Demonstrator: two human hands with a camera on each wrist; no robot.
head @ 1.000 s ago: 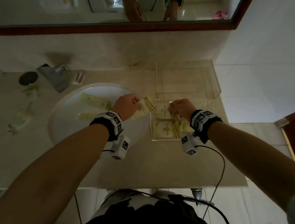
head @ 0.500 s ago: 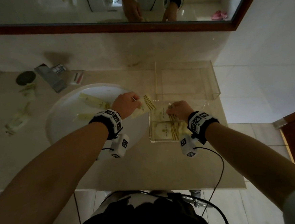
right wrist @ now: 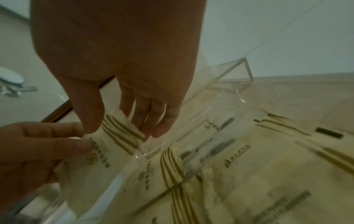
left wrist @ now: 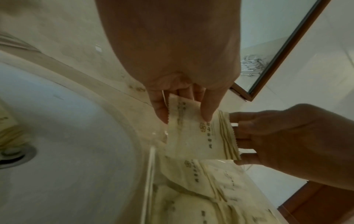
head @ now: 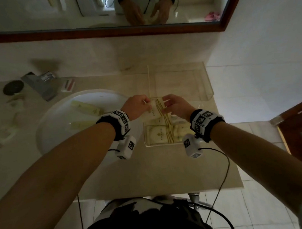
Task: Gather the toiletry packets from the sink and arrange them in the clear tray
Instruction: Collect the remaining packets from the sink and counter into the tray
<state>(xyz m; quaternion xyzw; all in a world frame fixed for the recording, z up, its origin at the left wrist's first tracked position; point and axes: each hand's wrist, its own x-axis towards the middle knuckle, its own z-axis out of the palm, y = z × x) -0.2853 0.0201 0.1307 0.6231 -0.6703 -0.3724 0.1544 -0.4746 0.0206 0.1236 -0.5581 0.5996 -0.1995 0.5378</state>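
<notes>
A cream toiletry packet [head: 156, 109] with gold stripes hangs over the clear tray's [head: 207, 84] left edge. My left hand [head: 148, 105] pinches its plain end [left wrist: 191, 128] between thumb and fingers. My right hand [head: 166, 106] pinches the striped end [right wrist: 122, 133], thumb on top and fingers behind. Several packets [head: 159, 133] lie flat in the tray's near compartment [right wrist: 249, 174]. Two more packets [head: 86, 107] lie in the white sink [head: 57, 125]. In the left wrist view my left hand [left wrist: 184, 115] meets the right hand [left wrist: 239, 136] above the tray wall [left wrist: 151, 166].
A metal faucet [head: 39, 85] and a dark round object [head: 13, 87] stand behind the sink. Small items [head: 3, 133] lie on the counter at far left. The sink drain [left wrist: 11, 153] shows. A wooden door [head: 301, 129] stands at right; a mirror hangs above.
My left hand carried the packet right, from the sink's rim to over the tray. My right hand rose off the packets in the tray and took the packet's striped end.
</notes>
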